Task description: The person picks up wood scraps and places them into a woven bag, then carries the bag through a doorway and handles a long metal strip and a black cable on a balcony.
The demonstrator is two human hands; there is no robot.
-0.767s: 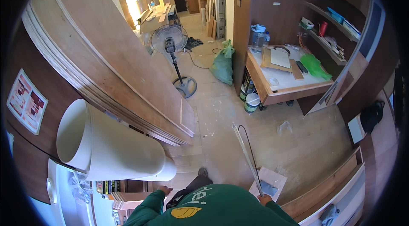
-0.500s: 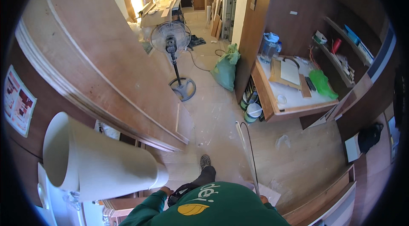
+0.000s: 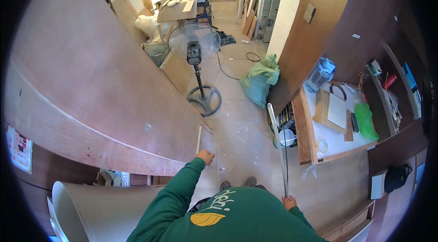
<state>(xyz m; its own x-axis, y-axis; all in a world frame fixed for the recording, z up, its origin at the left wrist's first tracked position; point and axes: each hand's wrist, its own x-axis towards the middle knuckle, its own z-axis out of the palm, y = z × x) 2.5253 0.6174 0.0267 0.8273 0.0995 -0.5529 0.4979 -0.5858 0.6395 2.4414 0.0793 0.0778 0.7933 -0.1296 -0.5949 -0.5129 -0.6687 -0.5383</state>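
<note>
My left arm reaches forward, and my left hand (image 3: 205,156) is a loosely curled fist beside the lower end of a large brown wooden panel (image 3: 100,91). I see nothing in that fist. At my right side, my right hand (image 3: 289,202) is closed around the lower end of a long, thin, pale metal-looking strip (image 3: 277,144). The strip stands up at a slight lean, and a thin dark line runs alongside it. Its top end is near the cabinet on the right.
A black pedestal fan (image 3: 194,52) stands ahead, with a green plastic bag (image 3: 260,86) to its right. A worktop (image 3: 310,139) with a water jug (image 3: 319,75) and cardboard is on the right. At lower left lies a large curled pale sheet (image 3: 114,210). Boards lean farther back.
I have stepped forward, and the fan and bag are nearer. My left hand has moved forward and up, toward the panel's end. The strip in my right hand stands more upright.
</note>
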